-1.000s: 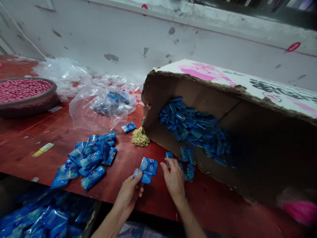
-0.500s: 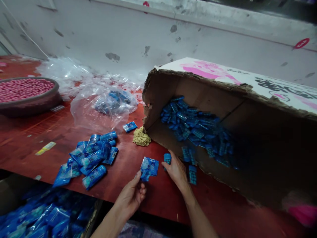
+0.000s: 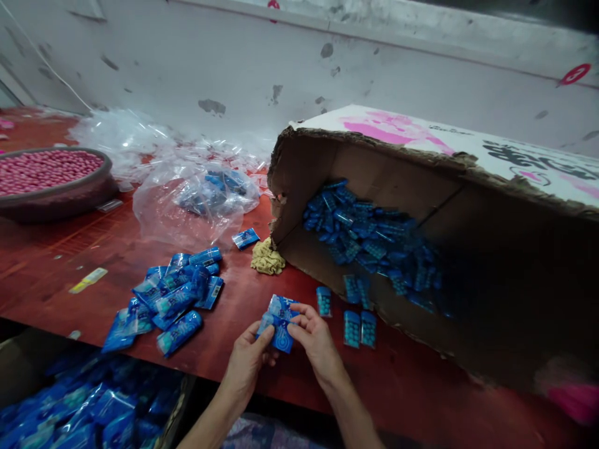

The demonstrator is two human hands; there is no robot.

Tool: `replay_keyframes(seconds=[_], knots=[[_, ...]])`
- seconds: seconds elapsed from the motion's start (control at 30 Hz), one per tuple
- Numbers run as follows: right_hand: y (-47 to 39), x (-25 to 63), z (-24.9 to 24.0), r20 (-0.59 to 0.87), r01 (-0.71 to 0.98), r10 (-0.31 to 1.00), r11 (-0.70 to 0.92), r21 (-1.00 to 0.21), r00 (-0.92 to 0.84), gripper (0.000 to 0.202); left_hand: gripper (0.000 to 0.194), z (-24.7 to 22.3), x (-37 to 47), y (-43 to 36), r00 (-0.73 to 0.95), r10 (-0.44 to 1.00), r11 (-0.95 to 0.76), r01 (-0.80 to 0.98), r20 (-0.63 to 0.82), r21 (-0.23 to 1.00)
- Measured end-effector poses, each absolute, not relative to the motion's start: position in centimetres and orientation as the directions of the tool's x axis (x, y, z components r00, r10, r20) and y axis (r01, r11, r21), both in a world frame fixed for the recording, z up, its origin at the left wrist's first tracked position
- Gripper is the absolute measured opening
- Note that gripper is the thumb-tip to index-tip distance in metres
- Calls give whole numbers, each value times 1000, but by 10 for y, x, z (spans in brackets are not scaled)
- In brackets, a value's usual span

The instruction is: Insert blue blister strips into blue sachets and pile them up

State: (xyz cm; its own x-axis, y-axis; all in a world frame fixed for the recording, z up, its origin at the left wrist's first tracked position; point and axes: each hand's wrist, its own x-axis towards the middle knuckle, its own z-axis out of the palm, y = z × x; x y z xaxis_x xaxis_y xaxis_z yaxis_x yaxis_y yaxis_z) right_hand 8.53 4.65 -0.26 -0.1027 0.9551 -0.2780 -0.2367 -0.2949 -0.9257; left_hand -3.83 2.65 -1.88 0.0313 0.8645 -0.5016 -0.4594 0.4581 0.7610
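My left hand (image 3: 250, 355) pinches the left lower edge of a blue printed wrapper (image 3: 282, 337) above the table's front part. On the wrapper's right side, the thumb and fingers of my right hand (image 3: 314, 343) are closed on its edge. Whether anything is inside the wrapper cannot be seen. Just right of the hands, a small clear box of teal candies (image 3: 323, 302) with a blue cap lies on the table. Two more such boxes (image 3: 360, 329) lie side by side nearer the carton. To the left is a pile of blue wrapped packs (image 3: 175, 296).
A big cardboard carton (image 3: 299, 249) lies on its side at right, with many candy boxes (image 3: 369, 231) inside. A yellow crumpled cloth (image 3: 267, 257), clear plastic bags (image 3: 154, 199) and a bowl (image 3: 93, 187) of pink beads stand farther back. Blue packs (image 3: 93, 405) fill a container below the table edge.
My right hand has left the small candy box and moved left onto the wrapper. The left hand still holds the wrapper, now a little lower. Two boxes now show side by side near the carton.
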Motion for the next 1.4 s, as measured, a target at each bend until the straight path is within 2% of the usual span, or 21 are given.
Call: replay_keyframes(seconds=[0.17, 0.33, 0.47, 0.57, 0.7, 0.77, 0.87, 0.97, 1.07, 1.13, 1.2, 1.23, 1.3, 1.4], knots=[[44, 85, -6, -259, -239, 966, -254, -937, -10, 40, 25, -23, -37, 24, 35, 834, 487, -518, -551, 703], [40, 83, -10, -228, -195, 974, -221, -956, 14, 28, 26, -25, -38, 23, 77, 806, 515, -580, -587, 631], [39, 83, -15, -168, -78, 985, -164, -983, 37, 25, 23, -22, -40, 22, 153, 751, 596, -575, -642, 561], [40, 83, -16, -169, -77, 985, -166, -983, 23, 30, 22, -21, -41, 22, 162, 777, 586, -541, -609, 604], [41, 81, -13, -254, -189, 967, -254, -949, -24, 41, 24, -26, -40, 23, 23, 839, 492, -459, -544, 740], [41, 78, -13, -257, -213, 966, -250, -944, 2, 36, 25, -29, -38, 23, -35, 854, 460, -417, -520, 784], [39, 73, -17, -235, -212, 971, -221, -952, 44, 26, 27, -30, -36, 21, -29, 840, 473, -449, -541, 758], [37, 72, -19, -191, -116, 980, -183, -976, 63, 22, 29, -26, -35, 19, 69, 801, 537, -521, -595, 664], [41, 86, -14, -68, 177, 995, -80, -981, 74, 25, 26, -23, -38, 19, 141, 770, 581, -559, -622, 592], [48, 102, -10, 55, 503, 991, -15, -864, 124, 29, 24, -22, -41, 20, 136, 753, 584, -589, -643, 559], [58, 117, -8, 136, 798, 974, -65, -599, 181, 33, 22, -21, -41, 20, 125, 723, 592, -618, -679, 517], [62, 122, -9, 134, 879, 971, -114, -463, 196, 35, 21, -21, -41, 19, 125, 703, 603, -627, -700, 494], [70, 127, -11, 76, 950, 976, -178, -258, 204, 38, 20, -19, -39, 19, 127, 669, 619, -641, -732, 454], [77, 126, -15, -3, 975, 988, -154, -158, 155, 43, 17, -17, -37, 18, 131, 644, 633, -644, -753, 430]])
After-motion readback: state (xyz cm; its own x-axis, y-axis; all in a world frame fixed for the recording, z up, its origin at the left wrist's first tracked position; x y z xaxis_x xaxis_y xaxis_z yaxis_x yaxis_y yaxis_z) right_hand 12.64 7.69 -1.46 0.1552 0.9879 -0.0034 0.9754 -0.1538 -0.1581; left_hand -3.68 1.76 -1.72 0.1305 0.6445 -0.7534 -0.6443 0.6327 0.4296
